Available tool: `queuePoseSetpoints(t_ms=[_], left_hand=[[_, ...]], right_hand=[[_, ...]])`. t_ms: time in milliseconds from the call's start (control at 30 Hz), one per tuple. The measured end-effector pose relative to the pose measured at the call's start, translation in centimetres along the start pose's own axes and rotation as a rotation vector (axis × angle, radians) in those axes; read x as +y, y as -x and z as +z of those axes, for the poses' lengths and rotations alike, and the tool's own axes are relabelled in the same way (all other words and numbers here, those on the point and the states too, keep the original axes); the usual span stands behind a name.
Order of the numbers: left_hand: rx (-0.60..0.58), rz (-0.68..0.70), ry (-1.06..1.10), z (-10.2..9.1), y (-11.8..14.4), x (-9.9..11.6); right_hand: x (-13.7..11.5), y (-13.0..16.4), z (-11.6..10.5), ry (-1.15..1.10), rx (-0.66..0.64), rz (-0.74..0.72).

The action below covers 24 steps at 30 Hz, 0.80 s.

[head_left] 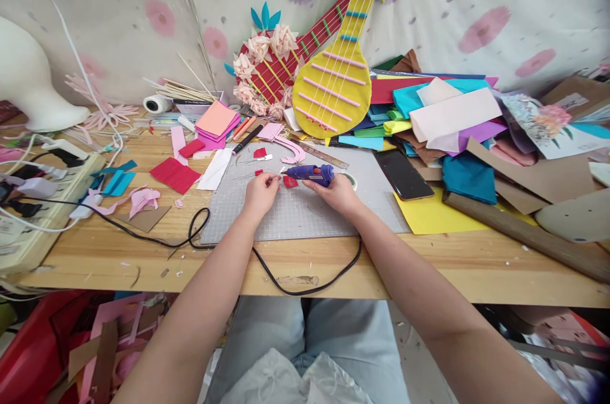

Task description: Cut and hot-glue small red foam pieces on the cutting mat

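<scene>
Over the grey cutting mat (314,220), my right hand (340,194) is wrapped round the handle of a blue hot glue gun (309,173), its nozzle pointing left. My left hand (261,196) is closed in a pinch close to that nozzle; what lies between its fingertips is too small to make out. A small red piece (290,182) is just below the glue gun. Farther back on the mat are another red scrap (260,152) and a curved pink strip (291,151). A roll of tape (351,180) is partly hidden behind my right hand.
A yellow paper lute (332,89) and a red one (271,70) lean at the back. A phone (404,174) lies right, before piled coloured paper (452,112). The black cord (305,293) loops along the front edge from the power strip (47,220).
</scene>
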<state>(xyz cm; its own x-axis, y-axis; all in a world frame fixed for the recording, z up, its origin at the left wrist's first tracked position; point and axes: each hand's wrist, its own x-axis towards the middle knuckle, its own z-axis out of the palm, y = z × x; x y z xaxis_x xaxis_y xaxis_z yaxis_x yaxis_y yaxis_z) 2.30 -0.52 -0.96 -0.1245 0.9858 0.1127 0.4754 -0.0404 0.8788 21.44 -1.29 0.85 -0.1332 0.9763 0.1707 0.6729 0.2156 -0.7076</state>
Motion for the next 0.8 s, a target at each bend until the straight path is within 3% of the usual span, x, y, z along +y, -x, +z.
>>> queuePoseSetpoints(t_ms=[500,800], left_hand=[[-0.010,-0.005,-0.053,0.01,0.06,-0.01],[-0.015,0.017,-0.072,0.04,0.01,-0.13]], right_hand=[[0.83,-0.45,0.25,-0.041,0.103,0.007],[0.79,-0.42,0.13,-0.053,0.091,-0.003]])
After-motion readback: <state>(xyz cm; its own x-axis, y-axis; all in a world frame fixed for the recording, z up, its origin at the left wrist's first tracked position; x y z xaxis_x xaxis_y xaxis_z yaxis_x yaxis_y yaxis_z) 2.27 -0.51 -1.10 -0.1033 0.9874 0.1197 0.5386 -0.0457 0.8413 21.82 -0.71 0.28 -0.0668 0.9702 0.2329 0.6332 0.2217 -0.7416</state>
